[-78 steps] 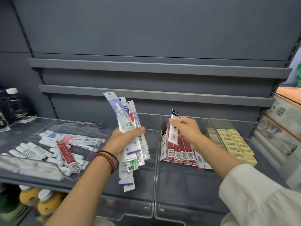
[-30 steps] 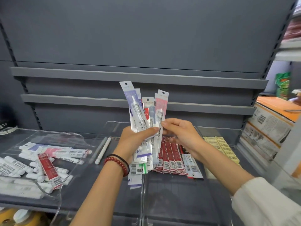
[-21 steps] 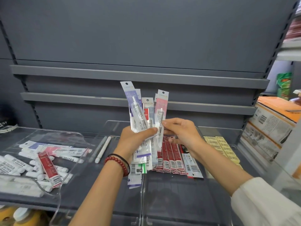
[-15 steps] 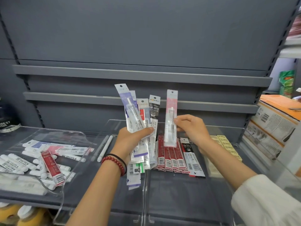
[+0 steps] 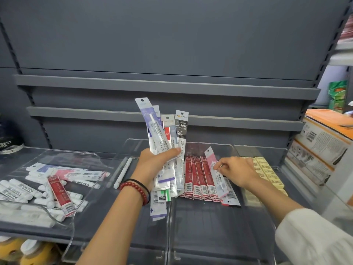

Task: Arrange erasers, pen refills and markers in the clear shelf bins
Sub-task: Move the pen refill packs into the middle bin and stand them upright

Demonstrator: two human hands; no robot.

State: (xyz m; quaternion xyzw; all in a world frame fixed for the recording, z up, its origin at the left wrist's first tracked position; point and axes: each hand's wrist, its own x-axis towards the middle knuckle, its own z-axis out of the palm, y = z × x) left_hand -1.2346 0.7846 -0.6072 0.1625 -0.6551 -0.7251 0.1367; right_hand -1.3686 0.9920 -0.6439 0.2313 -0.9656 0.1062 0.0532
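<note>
right hand [image 5: 238,172] pinches pink packet [image 5: 211,158], now down on red refills [image 5: 196,175] | left hand [image 5: 152,165] grips bundle [image 5: 160,131]

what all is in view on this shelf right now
bins: four, clear, side by side
markers: many, white, leftmost bin
lone red pack: one, atop markers
pens: two, white and grey, second bin
red packs: about five, rowed in third bin
pink pack: one, on the red row
erasers: many, yellow, rightmost bin
cartons: stacked, orange-white, far right
bottles: few, yellow, below left
fanned packs: several, purple, red, black, held upright
left hand: holds fan, beaded bracelet on wrist
right hand: pinches pink pack, white sleeve
</note>
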